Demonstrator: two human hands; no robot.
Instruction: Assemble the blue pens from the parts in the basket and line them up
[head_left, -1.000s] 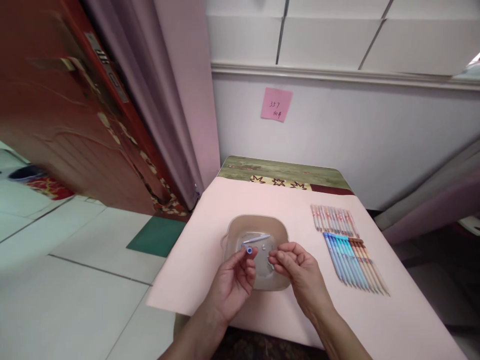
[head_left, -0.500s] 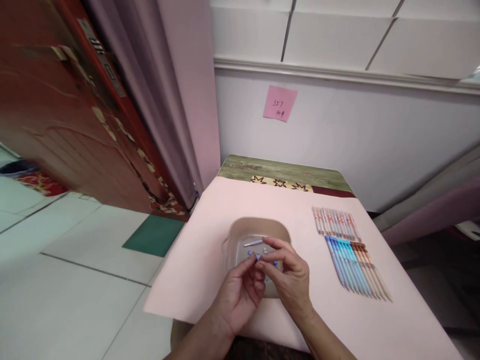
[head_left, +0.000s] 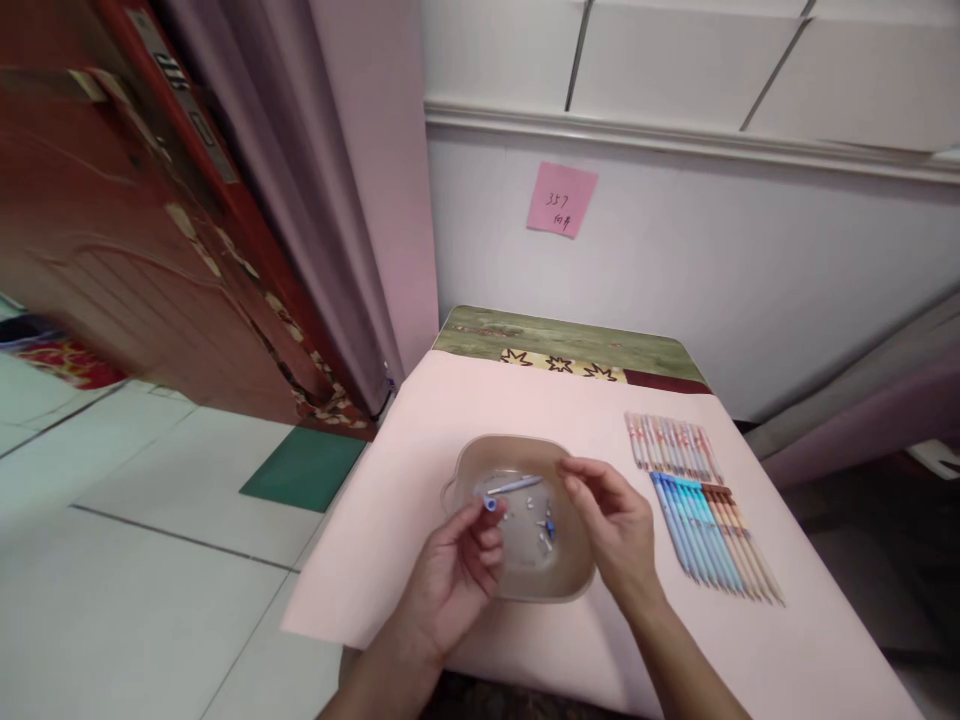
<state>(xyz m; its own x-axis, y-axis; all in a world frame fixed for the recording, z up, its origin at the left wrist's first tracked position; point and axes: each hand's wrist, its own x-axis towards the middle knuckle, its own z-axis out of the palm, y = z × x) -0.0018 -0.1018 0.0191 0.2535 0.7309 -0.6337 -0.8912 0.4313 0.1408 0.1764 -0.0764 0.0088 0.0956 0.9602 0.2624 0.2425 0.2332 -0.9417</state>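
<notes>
My left hand (head_left: 454,570) pinches a small blue tubular pen part (head_left: 490,504), its open end turned toward me, over the left side of a beige plastic basin (head_left: 574,588). My right hand (head_left: 619,525) is at the basin's right rim, thumb and forefinger pressed together; anything between them is too small to make out. Inside the basin lies a slim pale blue-grey pen piece (head_left: 517,485). Several tiny parts are scattered near it, among them a dark blue piece (head_left: 550,528).
To the right on the pink-covered table (head_left: 390,530) lie a row of blue and brown pens (head_left: 709,535) and, behind it, a row of clear patterned barrels (head_left: 671,445). A pink note (head_left: 562,200) sticks to the wall. A red-brown door (head_left: 150,250) stands left.
My hands have moved apart: the right one went right to the basin's rim, the left one slightly left with the blue part. More of the basin's inside now shows.
</notes>
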